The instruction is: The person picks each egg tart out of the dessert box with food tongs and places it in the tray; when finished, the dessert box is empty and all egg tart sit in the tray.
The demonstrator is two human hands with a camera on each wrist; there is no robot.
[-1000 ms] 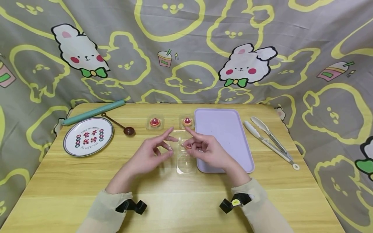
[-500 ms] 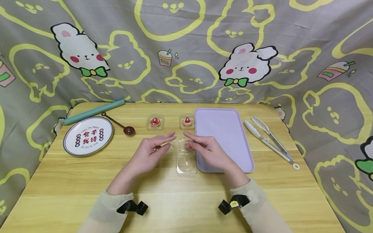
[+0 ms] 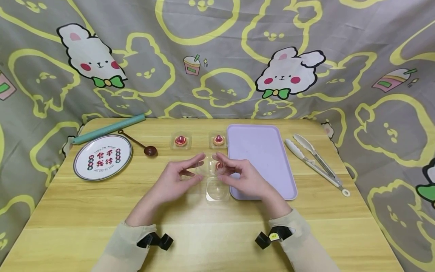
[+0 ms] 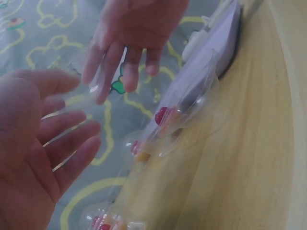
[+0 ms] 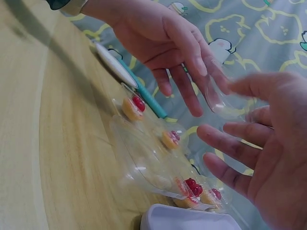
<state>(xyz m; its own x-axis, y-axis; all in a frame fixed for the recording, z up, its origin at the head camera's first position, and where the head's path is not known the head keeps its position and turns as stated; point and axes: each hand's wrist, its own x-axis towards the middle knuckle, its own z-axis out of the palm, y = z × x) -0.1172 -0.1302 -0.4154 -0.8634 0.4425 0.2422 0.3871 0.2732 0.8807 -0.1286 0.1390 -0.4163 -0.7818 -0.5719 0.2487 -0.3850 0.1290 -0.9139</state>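
Between my left hand and right hand, a clear plastic domed cover is pinched in the raised thumbs and forefingers. The other fingers of both hands spread apart below it. Under the hands on the table lies an opened clear plastic box, its empty round half toward me. A small tart with a red cherry top sits at its far half, partly covered by the right fingers in the head view. Another boxed tart shows below my left hand in the right wrist view.
Two boxed tarts, a left one and a right one, stand farther back. A lilac tray lies right of the box, with tongs beyond. At left are a plate, a brown spoon and a teal rod.
Both hands stay over the opened box. Their fingers flattened and came nearer half a second ago, and now thumbs and forefingers are spread wider around the clear cover.
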